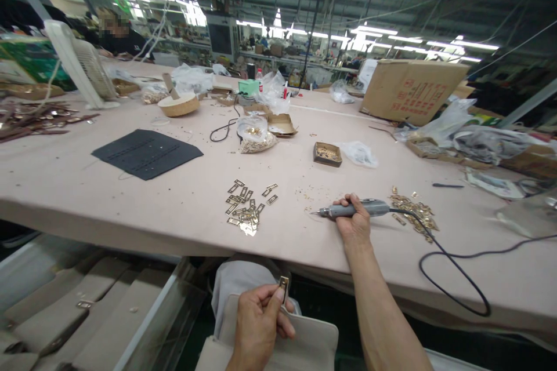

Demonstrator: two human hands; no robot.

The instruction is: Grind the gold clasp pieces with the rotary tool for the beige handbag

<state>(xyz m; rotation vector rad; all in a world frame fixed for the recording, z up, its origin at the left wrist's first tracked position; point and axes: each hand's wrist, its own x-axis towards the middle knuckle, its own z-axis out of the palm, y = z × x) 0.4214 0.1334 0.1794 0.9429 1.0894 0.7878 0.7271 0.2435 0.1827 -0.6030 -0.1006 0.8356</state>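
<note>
Small metal plate, gold-looking with a rectangular frame shape, is pinched upright between the thumb and fingers of the left hand, down below the table's front edge and over the lap. Right behind that hand there's a beige panel with rounded corners lying across the lap; can't really tell if the plate touches it or not. Over on the right, the right hand has its fingers wrapped around a grey electric screwdriver, held pretty much level above the table with the bit pointing left. Can't make out whether the tip is touching the cloth. Its black cord runs off to the right and makes a big loop near the edge. Between the screwdriver and the left side of things sits a loose pile of rectangular frames, and just beyond the bit there's a scatter of tiny bits, too small to identify. Another heap of gold pieces is behind the tool's cord end. Farther back you've got a little dark-sided box with small parts in it, a clear plastic bag beside it, and a black sheet lying flat off to the left.
</note>
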